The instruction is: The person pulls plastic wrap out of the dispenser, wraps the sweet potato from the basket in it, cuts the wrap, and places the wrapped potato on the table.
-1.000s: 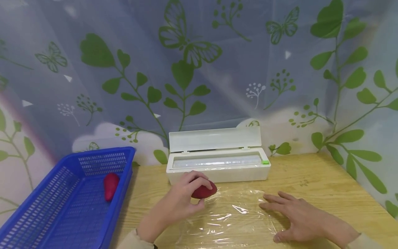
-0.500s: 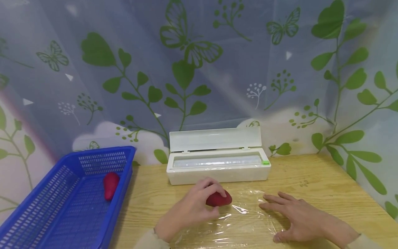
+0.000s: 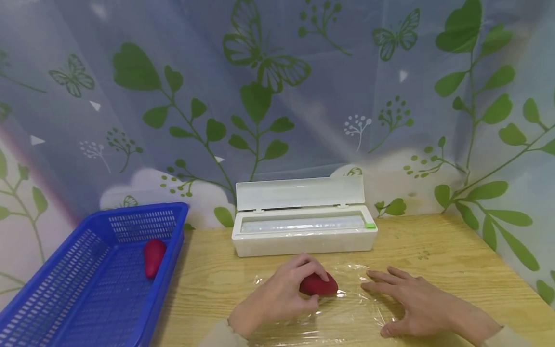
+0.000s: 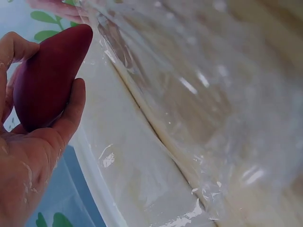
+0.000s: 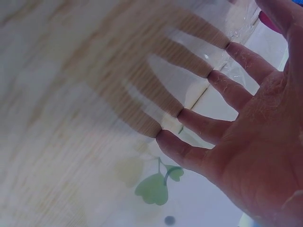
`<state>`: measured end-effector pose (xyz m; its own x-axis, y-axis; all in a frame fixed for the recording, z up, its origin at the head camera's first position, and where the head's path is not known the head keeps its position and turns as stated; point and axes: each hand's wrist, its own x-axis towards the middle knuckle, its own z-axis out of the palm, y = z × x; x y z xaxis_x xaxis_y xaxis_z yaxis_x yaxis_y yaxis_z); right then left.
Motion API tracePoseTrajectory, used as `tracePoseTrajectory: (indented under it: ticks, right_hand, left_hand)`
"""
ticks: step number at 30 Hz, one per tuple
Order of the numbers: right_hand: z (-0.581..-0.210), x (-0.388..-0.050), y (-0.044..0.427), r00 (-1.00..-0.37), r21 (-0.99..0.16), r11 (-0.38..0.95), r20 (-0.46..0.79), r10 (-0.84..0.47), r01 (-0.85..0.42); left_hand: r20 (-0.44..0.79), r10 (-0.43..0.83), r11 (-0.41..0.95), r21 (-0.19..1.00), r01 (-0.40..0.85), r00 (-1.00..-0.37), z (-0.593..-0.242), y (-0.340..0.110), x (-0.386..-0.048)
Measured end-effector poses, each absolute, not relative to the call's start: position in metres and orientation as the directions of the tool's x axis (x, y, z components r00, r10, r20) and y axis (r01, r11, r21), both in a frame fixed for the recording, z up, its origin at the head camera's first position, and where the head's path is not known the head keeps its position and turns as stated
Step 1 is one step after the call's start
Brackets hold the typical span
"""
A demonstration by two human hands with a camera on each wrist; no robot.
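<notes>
In the head view my left hand [image 3: 284, 294] grips a dark red sweet potato [image 3: 320, 284], fingers over its top and thumb at the near side. It is over a sheet of clear plastic wrap [image 3: 342, 313] spread on the table. The left wrist view shows the sweet potato [image 4: 52, 75] smooth and tapered to a point, the wrap [image 4: 203, 94] beside it. My right hand [image 3: 418, 306] has its fingers spread, its fingertips at the wrap's right edge. In the right wrist view the fingertips [image 5: 182, 113] of that hand touch the tabletop.
Behind the wrap stands a white wrap dispenser box [image 3: 305, 246], lid up, a roll of film inside. A blue plastic basket [image 3: 104, 308] at the left holds another red sweet potato [image 3: 154, 258]. A leaf-patterned curtain [image 3: 303, 120] hangs behind the wooden table [image 3: 451, 255].
My left hand has moved right and toward me with the sweet potato, from near the dispenser to over the middle of the wrap. My right hand has stayed in place.
</notes>
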<state>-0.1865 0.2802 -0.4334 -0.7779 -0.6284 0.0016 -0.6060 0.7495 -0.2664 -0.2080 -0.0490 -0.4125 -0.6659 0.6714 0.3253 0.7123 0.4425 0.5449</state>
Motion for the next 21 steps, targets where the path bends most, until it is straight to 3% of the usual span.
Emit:
tracePoseTrajectory:
  ticks: [21]
  right_hand:
    - [-0.4356, -0.1856, 0.2806, -0.784, -0.251, 0.758, 0.006, -0.621, -0.602]
  left_hand:
    - [0.141, 0.71, 0.56, 0.481, 0.675, -0.69, -0.4126, -0.0542, -0.209]
